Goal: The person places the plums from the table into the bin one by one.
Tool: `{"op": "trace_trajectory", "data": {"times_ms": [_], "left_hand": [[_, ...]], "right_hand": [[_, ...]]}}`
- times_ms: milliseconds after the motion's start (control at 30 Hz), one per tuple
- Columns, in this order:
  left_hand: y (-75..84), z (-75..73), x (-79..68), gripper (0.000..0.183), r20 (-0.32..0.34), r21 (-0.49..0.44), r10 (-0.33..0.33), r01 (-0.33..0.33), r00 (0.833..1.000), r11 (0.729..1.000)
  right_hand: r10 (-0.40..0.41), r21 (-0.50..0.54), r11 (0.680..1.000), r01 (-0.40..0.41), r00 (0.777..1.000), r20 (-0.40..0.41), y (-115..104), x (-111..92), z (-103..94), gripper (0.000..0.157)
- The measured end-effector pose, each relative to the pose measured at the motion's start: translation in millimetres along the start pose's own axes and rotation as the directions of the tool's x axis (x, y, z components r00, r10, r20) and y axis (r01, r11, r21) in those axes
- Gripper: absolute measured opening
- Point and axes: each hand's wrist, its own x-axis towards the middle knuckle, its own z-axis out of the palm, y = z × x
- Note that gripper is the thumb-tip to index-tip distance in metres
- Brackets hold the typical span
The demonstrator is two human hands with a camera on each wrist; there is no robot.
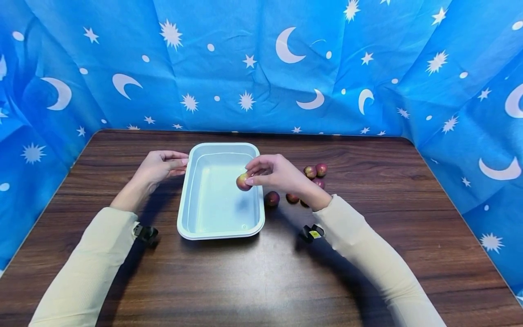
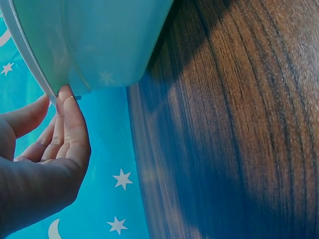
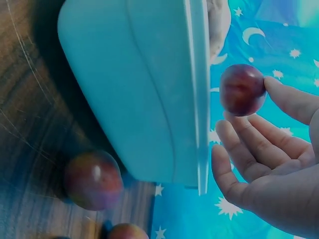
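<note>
One plum is pinched by the right hand above a tray the left hand grips at ten o'clock. More plums lie toward three.

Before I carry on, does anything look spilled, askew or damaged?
Nothing stands out. The pale rectangular plastic tray is upright, its rim in the left hand; the right hand holds one round reddish fruit above it. More round reddish fruits lie beside it, without visible damage.

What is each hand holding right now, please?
Left hand: closed, pinching the tray by its rim.
Right hand: closed, holding a fruit above the tray.
</note>
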Motion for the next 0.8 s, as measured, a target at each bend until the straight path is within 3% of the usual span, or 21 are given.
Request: {"op": "trace_trajectory", "data": {"times_ms": [400,800], "left_hand": [[-0.3,0.2,0.4,0.037,-0.004,0.005,-0.002,0.002,1.0,1.0],[-0.8,0.6,-0.3,0.038,-0.007,0.005,-0.004,0.004,1.0,1.0]], "right_hand": [[-0.002,0.004,1.0,0.002,1.0,0.023,4.1,-3.0,-0.5,0.027],[0.05,0.064,0.997,-0.046,0.997,-0.058,7.9,-16.7,-27.8,0.029]]}}
